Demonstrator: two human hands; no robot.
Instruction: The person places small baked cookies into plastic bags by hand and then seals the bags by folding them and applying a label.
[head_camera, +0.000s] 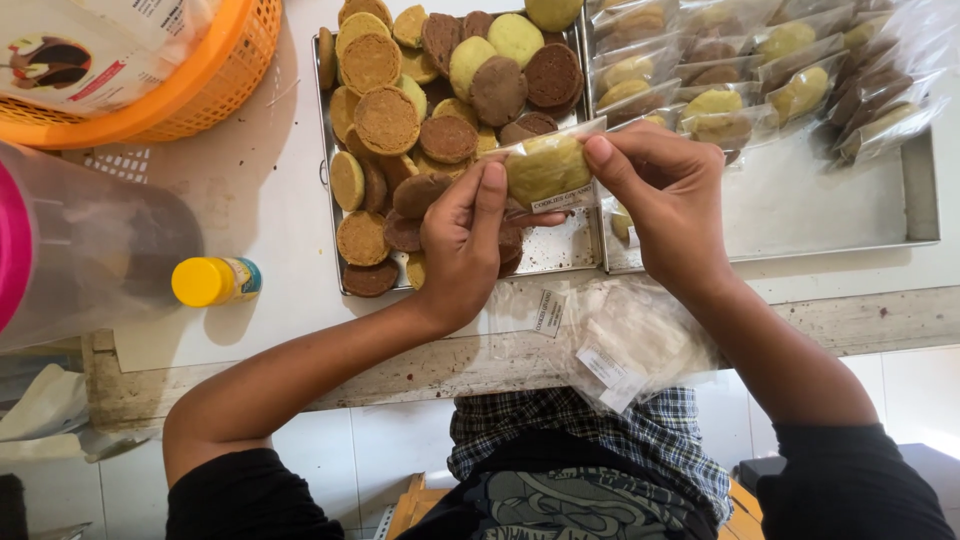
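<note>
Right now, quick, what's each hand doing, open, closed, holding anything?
Left hand: closed, pinching the clear cookie packet at its left end.
Right hand: closed, pinching the same packet at its right end.

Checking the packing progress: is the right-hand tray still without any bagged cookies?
No: the right-hand tray already holds a row of bagged cookies along its far side, while both hands hold another clear bag.
</note>
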